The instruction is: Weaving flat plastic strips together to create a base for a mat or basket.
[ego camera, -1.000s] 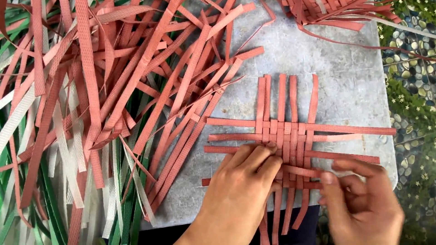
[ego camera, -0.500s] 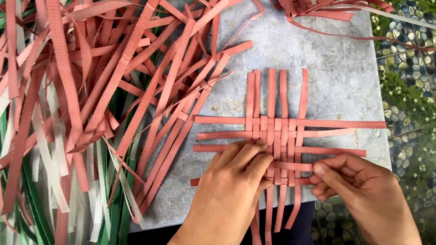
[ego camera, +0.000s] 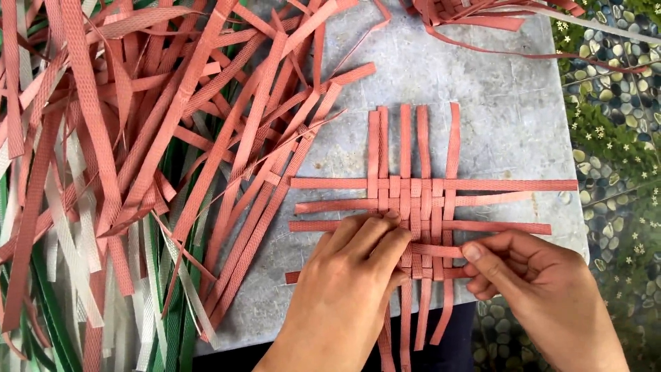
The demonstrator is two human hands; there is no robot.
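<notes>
1. Woven mat (ego camera: 413,207) of pink straps lies flat on the grey worktop (ego camera: 482,89), right of centre.
2. Left hand (ego camera: 351,275) is at 7 o'clock of the weave, its grip pressed flat with fingers together on the mat.
3. Right hand (ego camera: 530,282) is at 4 o'clock, its grip pinching a horizontal strap (ego camera: 434,250).
4. Loose strap pile (ego camera: 138,151) of pink, white and green lies at 9 o'clock.
</notes>
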